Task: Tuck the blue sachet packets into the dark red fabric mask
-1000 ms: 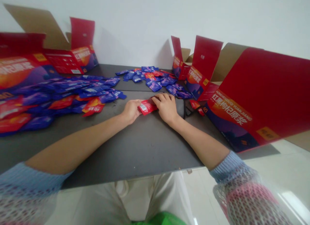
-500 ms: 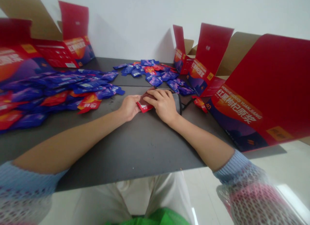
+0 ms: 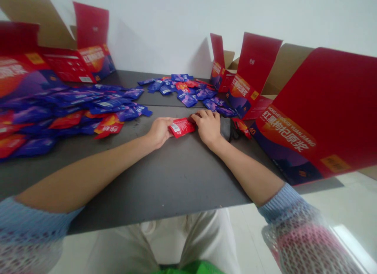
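Note:
A red sachet (image 3: 182,127) lies between my two hands on the dark grey table (image 3: 165,175). My left hand (image 3: 159,131) is curled round its left end. My right hand (image 3: 208,125) holds its right end with bent fingers and rests on a grey face mask (image 3: 226,127). A big heap of purple and red sachets (image 3: 67,109) spreads to the left of my hands. A smaller heap of sachets (image 3: 188,90) lies just beyond them.
Open red cartons stand around: a large one (image 3: 309,120) at the right edge, two smaller ones (image 3: 240,85) behind it, more cartons (image 3: 67,65) at the back left. A loose red sachet (image 3: 242,126) lies right of the mask. The table's near edge is close to my lap.
The red sachet, half hidden under my right hand half a second ago, now shows in full. My right hand has slid a little to the right.

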The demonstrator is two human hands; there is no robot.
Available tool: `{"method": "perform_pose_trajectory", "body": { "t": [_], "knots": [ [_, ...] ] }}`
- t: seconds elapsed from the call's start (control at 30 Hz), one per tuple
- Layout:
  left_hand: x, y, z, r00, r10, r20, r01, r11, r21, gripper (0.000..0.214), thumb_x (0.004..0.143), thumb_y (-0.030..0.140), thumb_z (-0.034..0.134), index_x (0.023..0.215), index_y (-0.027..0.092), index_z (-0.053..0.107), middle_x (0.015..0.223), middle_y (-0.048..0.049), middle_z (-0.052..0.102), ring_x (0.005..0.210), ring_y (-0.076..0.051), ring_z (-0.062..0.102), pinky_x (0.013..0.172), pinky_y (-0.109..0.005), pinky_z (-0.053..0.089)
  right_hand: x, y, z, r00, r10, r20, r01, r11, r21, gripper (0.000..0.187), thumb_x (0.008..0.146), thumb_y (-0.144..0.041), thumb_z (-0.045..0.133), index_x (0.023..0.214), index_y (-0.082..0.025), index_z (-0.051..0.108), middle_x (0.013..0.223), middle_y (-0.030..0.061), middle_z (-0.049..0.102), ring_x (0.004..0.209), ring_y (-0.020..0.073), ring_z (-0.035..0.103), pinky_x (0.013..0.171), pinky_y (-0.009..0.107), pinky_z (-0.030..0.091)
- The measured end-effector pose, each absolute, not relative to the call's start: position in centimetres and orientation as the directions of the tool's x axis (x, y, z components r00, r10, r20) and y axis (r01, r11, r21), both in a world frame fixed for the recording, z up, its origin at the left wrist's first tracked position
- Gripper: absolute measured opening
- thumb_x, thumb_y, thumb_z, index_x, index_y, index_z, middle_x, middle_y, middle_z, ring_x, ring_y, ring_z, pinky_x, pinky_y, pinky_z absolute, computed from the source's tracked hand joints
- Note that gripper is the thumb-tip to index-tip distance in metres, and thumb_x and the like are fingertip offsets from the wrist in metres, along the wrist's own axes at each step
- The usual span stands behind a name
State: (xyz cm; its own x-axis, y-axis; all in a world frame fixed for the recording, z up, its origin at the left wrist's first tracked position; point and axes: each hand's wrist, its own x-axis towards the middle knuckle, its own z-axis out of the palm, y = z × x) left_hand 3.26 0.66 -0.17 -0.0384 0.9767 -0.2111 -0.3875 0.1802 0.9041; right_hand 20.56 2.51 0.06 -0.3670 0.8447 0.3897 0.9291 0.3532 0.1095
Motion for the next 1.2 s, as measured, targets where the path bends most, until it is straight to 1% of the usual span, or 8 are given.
{"method": "perform_pose_trajectory", "body": {
  "t": [0.23, 0.33, 0.43, 0.57, 0.73, 0.83, 0.97, 1.2],
  "knots": [
    [3.0, 0.7, -0.5, 0.007, 0.989, -0.146, -0.446, 0.134, 0.885, 0.017, 0.076, 0.002, 0.05, 0.077, 0.005, 0.066, 0.071, -0.011, 0.068, 0.069, -0.019, 0.067, 0.073, -0.034, 0.058, 19.0, 0.8, -0.2, -0.574, 0.653, 0.494, 0.795, 0.589, 0.144, 0.035, 0.104, -0.024, 0.038, 0.129, -0.028, 0.062, 0.139, 0.005, 0.06, 0.125, 0.0244, 0.048, 0.099, 0.043, 0.032],
    [2.9, 0.8, -0.4, 0.052, 0.989, -0.139, -0.487, 0.147, 0.861, 0.018, 0.076, -0.001, 0.047, 0.076, 0.006, 0.064, 0.072, -0.0097, 0.068, 0.068, -0.016, 0.066, 0.07, -0.028, 0.057, 18.7, 0.3, -0.1, -0.644, 0.563, 0.518, 0.716, 0.682, 0.149, 0.036, 0.104, -0.023, 0.038, 0.13, -0.028, 0.062, 0.142, 0.0045, 0.058, 0.127, 0.0228, 0.047, 0.101, 0.042, 0.031],
    [2.8, 0.9, -0.2, 0.073, 0.985, -0.158, -0.504, 0.173, 0.846, 0.021, 0.08, 0.0, 0.044, 0.078, 0.007, 0.063, 0.073, -0.0092, 0.068, 0.063, -0.013, 0.064, 0.062, -0.024, 0.055, 18.8, 0.6, -0.1, -0.682, 0.503, 0.53, 0.655, 0.743, 0.138, 0.036, 0.104, -0.022, 0.038, 0.127, -0.028, 0.065, 0.14, 0.004, 0.06, 0.127, 0.0223, 0.048, 0.101, 0.042, 0.031],
    [2.6, 1.1, -0.1, 0.07, 0.978, -0.194, -0.498, 0.203, 0.843, 0.026, 0.084, -0.001, 0.039, 0.074, 0.01, 0.06, 0.065, -0.0045, 0.063, 0.056, -0.01, 0.06, 0.051, -0.018, 0.051, 19.1, 0.9, 0.0, -0.723, 0.442, 0.531, 0.573, 0.813, 0.105, 0.037, 0.103, -0.022, 0.04, 0.124, -0.032, 0.069, 0.136, 0.0022, 0.061, 0.125, 0.0217, 0.048, 0.099, 0.041, 0.031],
    [2.4, 1.0, 0.1, 0.121, 0.971, -0.207, -0.422, 0.239, 0.874, 0.024, 0.075, -0.003, 0.039, 0.067, 0.013, 0.056, 0.055, -0.0013, 0.055, 0.044, -0.01, 0.053, 0.034, -0.017, 0.04, 18.7, 0.5, 0.3, -0.79, 0.395, 0.469, 0.494, 0.863, 0.107, 0.031, 0.099, -0.023, 0.05, 0.11, -0.036, 0.075, 0.131, 0.0013, 0.062, 0.124, 0.025, 0.045, 0.098, 0.046, 0.029],
    [2.5, 0.6, 0.4, 0.181, 0.963, -0.202, -0.364, 0.257, 0.895, 0.02, 0.073, 0.0, 0.043, 0.064, 0.013, 0.055, 0.053, -0.0012, 0.054, 0.041, -0.012, 0.053, 0.035, -0.02, 0.045, 18.5, 0.4, 0.2, -0.798, 0.377, 0.469, 0.482, 0.868, 0.122, 0.029, 0.099, -0.026, 0.051, 0.11, -0.04, 0.074, 0.122, 0.0008, 0.064, 0.12, 0.0256, 0.044, 0.096, 0.048, 0.027],
    [2.5, 0.4, 0.8, 0.211, 0.954, -0.214, -0.336, 0.276, 0.9, 0.021, 0.072, -0.002, 0.044, 0.064, 0.011, 0.057, 0.053, -0.0033, 0.055, 0.044, -0.014, 0.058, 0.04, -0.022, 0.051, 18.6, 0.4, 0.3, -0.807, 0.359, 0.468, 0.469, 0.872, 0.139, 0.036, 0.103, -0.023, 0.043, 0.125, -0.042, 0.065, 0.112, -0.0002, 0.067, 0.115, 0.0225, 0.045, 0.094, 0.047, 0.026],
    [2.2, 0.9, 0.6, 0.285, 0.939, -0.194, -0.382, 0.297, 0.875, 0.022, 0.078, 0.001, 0.042, 0.076, 0.009, 0.063, 0.062, -0.0052, 0.061, 0.053, -0.015, 0.062, 0.055, -0.026, 0.057, 18.8, 1.0, 0.0, -0.8, 0.395, 0.452, 0.504, 0.851, 0.148, 0.04, 0.104, -0.023, 0.038, 0.139, -0.032, 0.054, 0.117, 0.0036, 0.067, 0.115, 0.0233, 0.046, 0.093, 0.046, 0.028]
  ]
}}
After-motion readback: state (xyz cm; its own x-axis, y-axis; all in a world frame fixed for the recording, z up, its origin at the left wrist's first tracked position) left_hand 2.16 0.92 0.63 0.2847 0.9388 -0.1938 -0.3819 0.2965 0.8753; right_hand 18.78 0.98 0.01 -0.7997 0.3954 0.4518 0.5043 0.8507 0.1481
